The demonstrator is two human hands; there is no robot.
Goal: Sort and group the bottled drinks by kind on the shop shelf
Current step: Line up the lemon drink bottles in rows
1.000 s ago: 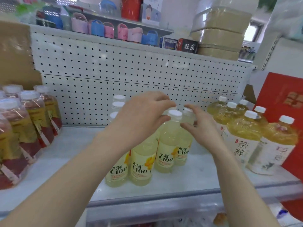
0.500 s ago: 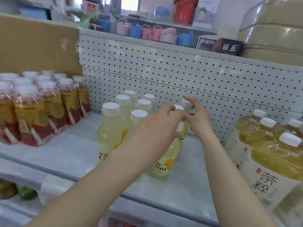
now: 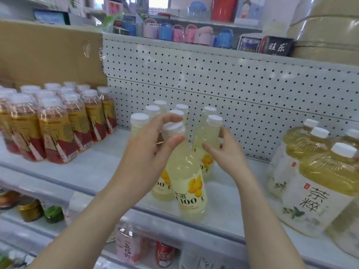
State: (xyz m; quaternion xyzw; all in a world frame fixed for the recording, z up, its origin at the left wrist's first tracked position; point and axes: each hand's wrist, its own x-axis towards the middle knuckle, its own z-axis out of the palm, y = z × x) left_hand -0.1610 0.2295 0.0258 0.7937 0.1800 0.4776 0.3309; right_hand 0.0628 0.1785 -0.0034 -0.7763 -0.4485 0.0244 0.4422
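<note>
Though kinds look mostly grouped, my left hand (image 3: 147, 154) grips the front-edge C100 bottle (image 3: 186, 183), my right hand (image 3: 229, 154) the neighbouring bottle (image 3: 212, 127), both unplaced.

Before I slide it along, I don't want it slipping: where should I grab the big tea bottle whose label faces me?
Take the big tea bottle by its narrow neck, just under the white cap, coming down from above and the front. Its body looks too wide for one hand, and other tea bottles crowd behind it, while its top stands free.
</note>
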